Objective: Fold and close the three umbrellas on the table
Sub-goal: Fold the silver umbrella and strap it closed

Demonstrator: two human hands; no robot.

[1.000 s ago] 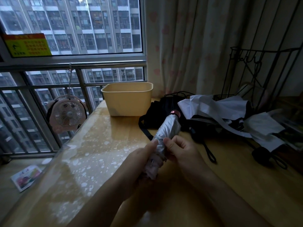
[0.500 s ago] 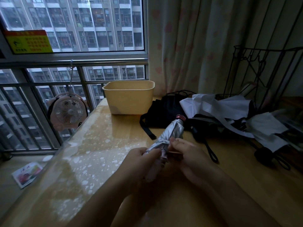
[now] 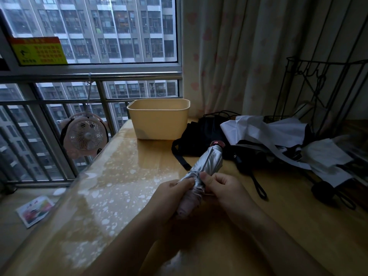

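I look into a home, a high-rise flat, heart-print curtain (image 3: 229, 56) beside a railed window (image 3: 99, 69), tower blocks (image 3: 119, 20) outside, small fan (image 3: 85, 134) hung on the rail (image 3: 135, 75), yellow tub (image 3: 159, 122) on a wooden table (image 3: 298, 226)

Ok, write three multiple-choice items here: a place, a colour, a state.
1. The cream bin stands: A on a chair; B on the table; C on a shelf.
2. The folding umbrella in the hands is: A green; B silver; C yellow.
3. That folding umbrella is: A spread open; B rolled up, gripped by the left hand and right hand; C lying untouched.
Key: 1 B, it sits at the table's far edge; 2 B, its fabric shines silver; 3 B, both hands hold the rolled canopy.
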